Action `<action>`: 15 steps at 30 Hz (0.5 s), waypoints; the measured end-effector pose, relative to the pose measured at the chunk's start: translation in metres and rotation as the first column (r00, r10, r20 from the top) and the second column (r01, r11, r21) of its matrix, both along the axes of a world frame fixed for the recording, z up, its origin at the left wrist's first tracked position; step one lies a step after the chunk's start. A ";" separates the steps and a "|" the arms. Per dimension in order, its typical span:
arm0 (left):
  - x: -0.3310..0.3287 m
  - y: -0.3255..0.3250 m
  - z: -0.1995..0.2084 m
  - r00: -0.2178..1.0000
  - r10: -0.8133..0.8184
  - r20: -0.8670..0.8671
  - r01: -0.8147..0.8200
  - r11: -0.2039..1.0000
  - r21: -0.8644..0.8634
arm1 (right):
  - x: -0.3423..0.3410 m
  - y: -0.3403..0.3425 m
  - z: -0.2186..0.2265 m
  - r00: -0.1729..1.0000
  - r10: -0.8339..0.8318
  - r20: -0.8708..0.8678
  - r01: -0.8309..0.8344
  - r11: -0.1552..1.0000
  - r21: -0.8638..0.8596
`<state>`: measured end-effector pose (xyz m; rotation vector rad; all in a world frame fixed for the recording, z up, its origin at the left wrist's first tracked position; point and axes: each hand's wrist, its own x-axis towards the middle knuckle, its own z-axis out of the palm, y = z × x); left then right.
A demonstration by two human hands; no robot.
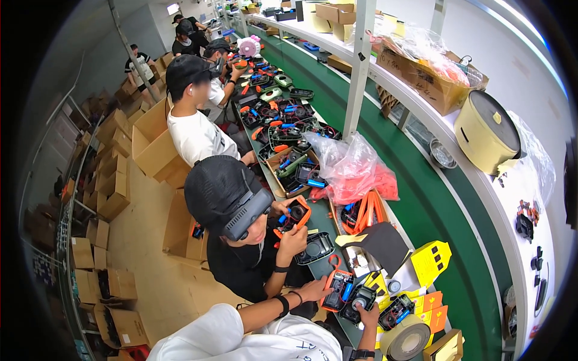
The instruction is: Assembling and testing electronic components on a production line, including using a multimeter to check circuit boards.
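Observation:
My left hand (314, 291) grips the left edge of an orange-rimmed housing half (339, 287), which holds a blue cylindrical cell, wires and electronic parts. A red loop strap (335, 261) sticks out at its far end. Close against it on the right is a dark housing half (362, 295) with a round speaker-like part inside. My right hand (368, 315) holds that one by its near right side, thumb on top. Wires seem to run between the two halves, though I cannot trace them. Right of my right hand lies another open dark housing (396, 313) with red wires and a blue cell.
A large tape roll (406, 338) and yellow-orange boxes (432, 307) stand at right. Close on my left, a co-worker (241, 259) handles an orange housing (293, 215). Beyond are a red-filled plastic bag (361, 174), piled housings (283, 120), a green conveyor belt (421, 198) and a white shelf (433, 120).

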<state>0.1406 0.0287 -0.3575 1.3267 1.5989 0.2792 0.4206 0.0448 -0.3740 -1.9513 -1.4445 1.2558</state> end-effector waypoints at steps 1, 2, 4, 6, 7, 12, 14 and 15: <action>0.000 0.000 0.000 1.000 -0.001 0.001 0.001 1.000 -0.003 | -0.001 0.000 0.002 1.000 0.000 -0.002 0.000 1.000 -0.009; -0.001 -0.001 0.000 1.000 -0.002 0.002 0.002 1.000 -0.007 | -0.003 0.000 0.004 1.000 0.005 -0.001 -0.005 1.000 -0.010; -0.001 -0.001 -0.001 1.000 0.007 0.006 -0.006 1.000 -0.009 | -0.005 0.000 0.007 1.000 -0.009 0.029 0.010 1.000 -0.021; -0.002 -0.002 -0.002 1.000 0.016 0.012 -0.016 1.000 -0.011 | -0.007 -0.001 0.009 0.999 -0.002 0.039 0.002 1.000 0.007; -0.001 -0.003 -0.003 0.999 0.020 0.025 -0.019 1.000 -0.013 | -0.007 -0.002 0.010 0.999 0.000 0.047 -0.002 0.999 0.034; -0.008 -0.013 -0.018 0.991 0.069 0.118 -0.069 0.998 -0.004 | -0.016 -0.007 0.008 0.967 0.013 0.255 -0.043 0.993 0.111; -0.007 -0.015 -0.018 0.985 0.067 0.158 -0.074 0.996 0.040 | -0.013 -0.007 0.004 0.964 0.034 0.264 -0.063 0.993 0.101; -0.007 -0.015 -0.018 0.984 0.065 0.168 -0.068 0.998 0.012 | -0.011 -0.006 0.003 0.948 0.051 0.314 -0.075 0.995 0.066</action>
